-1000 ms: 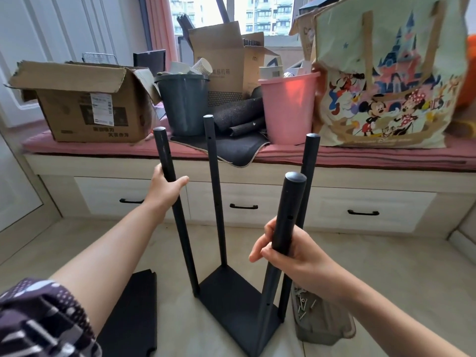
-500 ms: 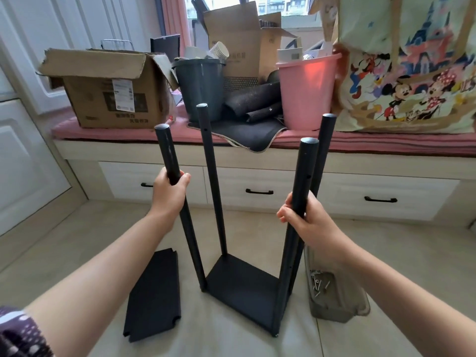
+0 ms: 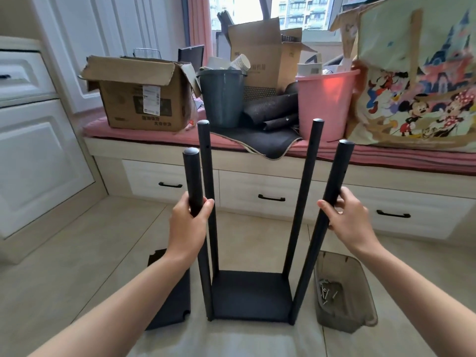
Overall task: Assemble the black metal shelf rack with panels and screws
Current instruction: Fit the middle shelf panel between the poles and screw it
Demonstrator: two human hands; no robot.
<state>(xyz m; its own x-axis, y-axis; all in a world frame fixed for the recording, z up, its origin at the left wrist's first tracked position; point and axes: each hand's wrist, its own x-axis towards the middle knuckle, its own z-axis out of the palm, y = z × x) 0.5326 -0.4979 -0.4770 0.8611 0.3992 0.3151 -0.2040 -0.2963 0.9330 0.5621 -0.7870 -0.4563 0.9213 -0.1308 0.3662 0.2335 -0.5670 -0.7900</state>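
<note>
1. On the tiled floor (image 3: 77, 253) stands the rack (image 3: 251, 295): bottom panel fitted, four posts upright.
2. Left hand (image 3: 189, 225) clasps the near-left post (image 3: 195, 191); right hand (image 3: 347, 217) clasps the near-right post (image 3: 332, 202).
3. Step judged: steadying the frame.
4. Next calls for the spare panel (image 3: 171, 292) beside it and screws (image 3: 325, 292) from the tub (image 3: 360, 305).

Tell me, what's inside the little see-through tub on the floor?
The tub holds a few loose silver screws lying on its bottom. Its near wall blurs the front part, so anything there stays hidden.
</note>
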